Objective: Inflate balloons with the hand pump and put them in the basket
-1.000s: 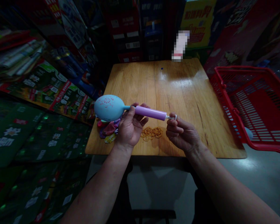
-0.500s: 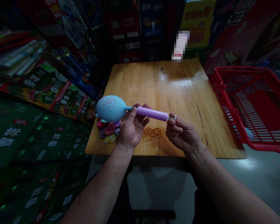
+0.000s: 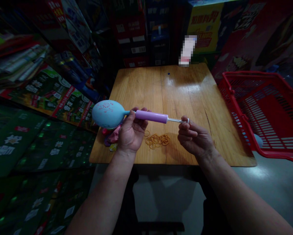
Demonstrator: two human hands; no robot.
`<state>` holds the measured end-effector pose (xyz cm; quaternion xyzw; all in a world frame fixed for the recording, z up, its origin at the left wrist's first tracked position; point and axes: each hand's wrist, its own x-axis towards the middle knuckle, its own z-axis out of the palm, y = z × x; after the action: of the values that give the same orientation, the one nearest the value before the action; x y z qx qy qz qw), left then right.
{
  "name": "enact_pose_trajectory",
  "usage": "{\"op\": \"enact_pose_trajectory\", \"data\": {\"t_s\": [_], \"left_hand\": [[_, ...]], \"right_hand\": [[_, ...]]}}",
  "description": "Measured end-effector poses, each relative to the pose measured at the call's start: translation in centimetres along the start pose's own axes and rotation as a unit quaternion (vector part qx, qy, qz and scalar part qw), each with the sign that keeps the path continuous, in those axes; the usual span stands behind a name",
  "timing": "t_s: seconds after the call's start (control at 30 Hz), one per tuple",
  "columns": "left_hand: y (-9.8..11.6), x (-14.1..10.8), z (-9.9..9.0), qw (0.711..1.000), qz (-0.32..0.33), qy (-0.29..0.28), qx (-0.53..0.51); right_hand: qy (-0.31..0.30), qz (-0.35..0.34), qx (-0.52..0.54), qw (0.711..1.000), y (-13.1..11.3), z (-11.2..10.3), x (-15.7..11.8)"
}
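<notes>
Pale-blue oval balloon (image 3: 108, 114) at nine o'clock over the wooden table (image 3: 185, 98), on a purple cylindrical pump (image 3: 151, 116).
White plunger rod (image 3: 173, 120) newly drawn out, lengthening the pump; left hand (image 3: 128, 137) clamps balloon neck, right hand (image 3: 197, 140) pinches rod end.

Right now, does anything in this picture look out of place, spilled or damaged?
One oddity: a pixelated patch at the far edge of the wooden table, hiding whatever is there. The blue balloon and purple pump show no visible damage, and nothing looks spilled.
</notes>
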<state>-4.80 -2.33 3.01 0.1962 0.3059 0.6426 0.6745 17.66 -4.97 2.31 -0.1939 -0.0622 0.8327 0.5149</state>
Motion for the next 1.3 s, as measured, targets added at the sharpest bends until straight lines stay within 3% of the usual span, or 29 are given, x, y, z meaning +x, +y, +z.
{"op": "enact_pose_trajectory", "data": {"t_s": [0.13,0.33,0.6,0.93,1.1,1.3], "left_hand": [[0.3,-0.1,-0.1,1.0,0.018,-0.006,0.007],[-1.2,-1.3,0.4,0.998,-0.038,-0.042,0.006],[-1.8,-0.8,0.5,0.999,-0.034,-0.02,-0.006],[0.5,0.0,-0.2,1.0,0.008,-0.006,0.005],[-0.8,-1.1,0.6,0.997,-0.057,-0.04,0.015],[-1.5,-1.0,0.7,0.998,-0.054,-0.01,0.006]], "right_hand": [[-0.008,-0.012,0.019,1.0,-0.3,-0.2,-0.3],[-0.027,0.015,-0.033,0.999,1.5,-0.6,-0.4],[-0.022,0.018,-0.013,1.0,1.9,-0.6,0.2],[-0.016,-0.018,-0.034,0.999,-0.6,-0.4,-0.3],[-0.006,0.004,-0.016,1.0,0.9,-0.5,-0.1],[0.005,0.009,-0.018,1.0,1.1,-0.1,0.3]]}}
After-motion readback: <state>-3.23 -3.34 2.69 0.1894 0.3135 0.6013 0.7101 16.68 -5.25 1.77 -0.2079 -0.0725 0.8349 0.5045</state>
